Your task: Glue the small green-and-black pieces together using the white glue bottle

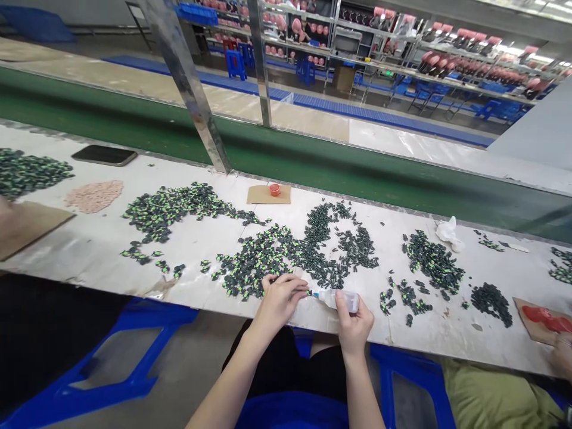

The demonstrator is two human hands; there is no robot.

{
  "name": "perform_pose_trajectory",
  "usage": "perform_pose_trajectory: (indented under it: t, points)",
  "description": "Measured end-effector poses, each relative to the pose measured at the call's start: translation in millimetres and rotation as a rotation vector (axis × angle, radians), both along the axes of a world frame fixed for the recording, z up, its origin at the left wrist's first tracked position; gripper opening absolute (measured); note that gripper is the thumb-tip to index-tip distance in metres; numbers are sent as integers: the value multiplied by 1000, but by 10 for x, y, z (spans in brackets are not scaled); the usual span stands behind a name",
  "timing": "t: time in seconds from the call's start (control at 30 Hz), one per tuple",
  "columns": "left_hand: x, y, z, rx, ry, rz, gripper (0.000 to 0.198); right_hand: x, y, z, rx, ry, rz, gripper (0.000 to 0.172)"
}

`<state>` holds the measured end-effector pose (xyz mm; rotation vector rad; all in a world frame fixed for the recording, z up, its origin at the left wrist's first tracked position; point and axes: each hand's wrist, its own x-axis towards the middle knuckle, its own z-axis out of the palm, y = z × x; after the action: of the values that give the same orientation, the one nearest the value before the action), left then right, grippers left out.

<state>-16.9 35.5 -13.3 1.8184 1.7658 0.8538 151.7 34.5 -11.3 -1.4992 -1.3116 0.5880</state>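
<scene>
In my right hand (355,325) is a small clear squeeze bottle (333,299), tilted on its side with its thin blue tip pointing left. My left hand (283,295) is closed in a pinch on a small black and green piece (308,292), right at the bottle's tip; the fingers hide part of it. Just beyond my left hand spreads a pile of black and green pieces (254,259). Loose plain black pieces (319,238) lie to its right, behind the bottle.
A red cup (274,189) sits on a cardboard piece (257,195) at the back. More piles (431,262) lie right, with a crumpled tissue (449,232). Pink pieces (95,196) and a phone (105,155) are left. Other people's hands (562,354) show at both edges.
</scene>
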Motion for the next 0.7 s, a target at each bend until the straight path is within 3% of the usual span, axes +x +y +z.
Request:
perform_pose_trajectory:
  t: [0.7]
  points:
    - [51,-27,-17,39,11,55,17,-9,10,-8,6,33,-17,43]
